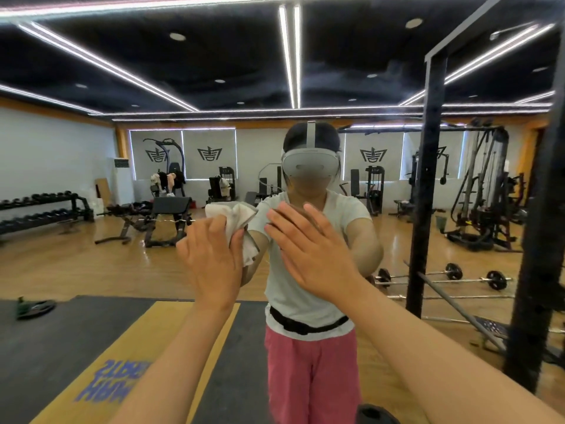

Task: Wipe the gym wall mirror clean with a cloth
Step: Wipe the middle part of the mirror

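Note:
The wall mirror [91, 264] fills almost the whole view and reflects the gym and the person wearing a headset. My left hand [211, 261] is raised against the glass at centre left and presses a crumpled white cloth [235, 215] onto it; the thumb and fingers curl round the cloth's lower part. My right hand [308, 252] is just to the right of it, fingers straight and spread, palm flat towards the glass at chest height of the reflection. The two hands are a small gap apart.
A black steel rack post [547, 240] stands close on the right, with its reflection [428, 191] beside it. Reflected in the glass are benches, a dumbbell rack [42, 209], barbells on the wooden floor and a black and yellow mat.

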A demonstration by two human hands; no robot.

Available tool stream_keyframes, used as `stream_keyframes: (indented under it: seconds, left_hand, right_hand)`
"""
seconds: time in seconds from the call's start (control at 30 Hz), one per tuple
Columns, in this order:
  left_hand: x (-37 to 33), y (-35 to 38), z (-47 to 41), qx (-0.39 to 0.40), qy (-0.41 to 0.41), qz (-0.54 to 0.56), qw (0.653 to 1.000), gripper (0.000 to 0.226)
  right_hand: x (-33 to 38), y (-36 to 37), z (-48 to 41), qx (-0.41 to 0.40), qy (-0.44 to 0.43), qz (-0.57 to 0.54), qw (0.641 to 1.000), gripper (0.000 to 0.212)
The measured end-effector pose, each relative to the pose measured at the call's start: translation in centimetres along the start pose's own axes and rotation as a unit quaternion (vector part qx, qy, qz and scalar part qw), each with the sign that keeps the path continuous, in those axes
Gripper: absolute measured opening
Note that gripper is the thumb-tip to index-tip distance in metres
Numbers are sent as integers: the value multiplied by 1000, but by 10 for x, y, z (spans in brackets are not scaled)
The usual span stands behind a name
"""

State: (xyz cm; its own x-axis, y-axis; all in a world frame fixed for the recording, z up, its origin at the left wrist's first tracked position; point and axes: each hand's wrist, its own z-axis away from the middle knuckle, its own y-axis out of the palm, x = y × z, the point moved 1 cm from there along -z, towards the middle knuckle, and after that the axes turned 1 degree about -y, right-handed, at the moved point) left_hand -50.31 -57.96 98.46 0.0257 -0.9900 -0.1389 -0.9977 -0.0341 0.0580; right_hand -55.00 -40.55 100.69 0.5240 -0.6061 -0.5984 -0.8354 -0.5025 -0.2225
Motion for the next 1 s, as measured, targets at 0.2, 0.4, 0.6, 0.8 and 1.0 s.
stream_keyframes:
  seconds: [0.2,0.4,0.6,0.8,1.0]
  left_hand:
    - [-3,-9,-4,12,-10,26,1000,21]
    - [-22,-7,2,37,34,11,999,23]
    - [8,-6,-5,-13,95,-51,994,21]
    - [47,-19,-13,-30,36,-24,999,22]
    - [60,-21,-13,-8,-121,-3,993,21]
  right_hand:
    - [-1,4,3,-5,-3,15,1000,46]
    - [1,10,2,-26,-1,9,1000,47]
    - [2,10,1,-26,4,3,1000,46]
    - [6,10,2,-29,22,0,999,45]
    - [5,10,3,-33,20,10,999,48]
